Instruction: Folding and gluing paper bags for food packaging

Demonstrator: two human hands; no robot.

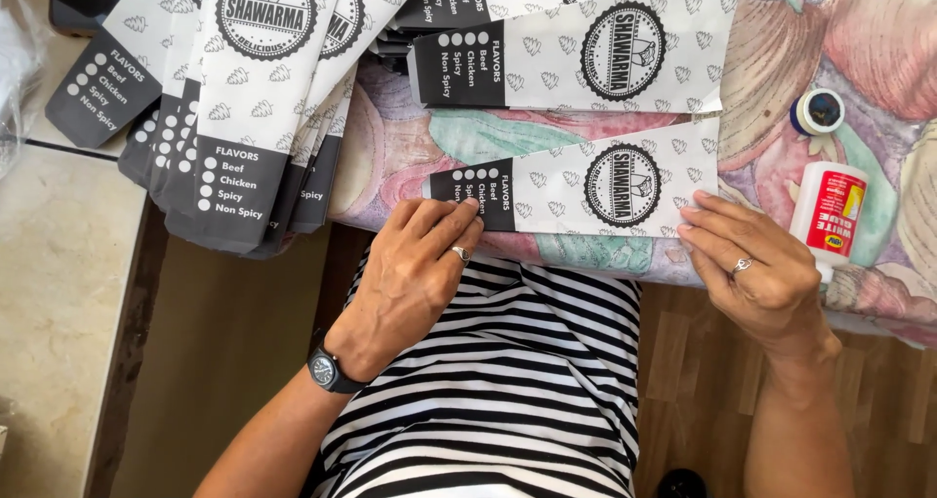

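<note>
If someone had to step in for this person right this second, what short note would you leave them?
Left hand: flat, fingertips pressing the dark end of the paper sleeve at the table's near edge.
Right hand: fingertips pressing the sleeve's other end.
Glue bottle lies open right of the right hand, its cap apart behind it.
Done, it seems: a fanned pile of sleeves at left.
Left: another flat sheet waits behind. Whether this sleeve's seam is glued, I cannot tell.

Left hand (pixel 415 264) and right hand (pixel 756 264) press a printed paper sleeve (pixel 586 190) flat on the floral tablecloth (pixel 781 68).
</note>
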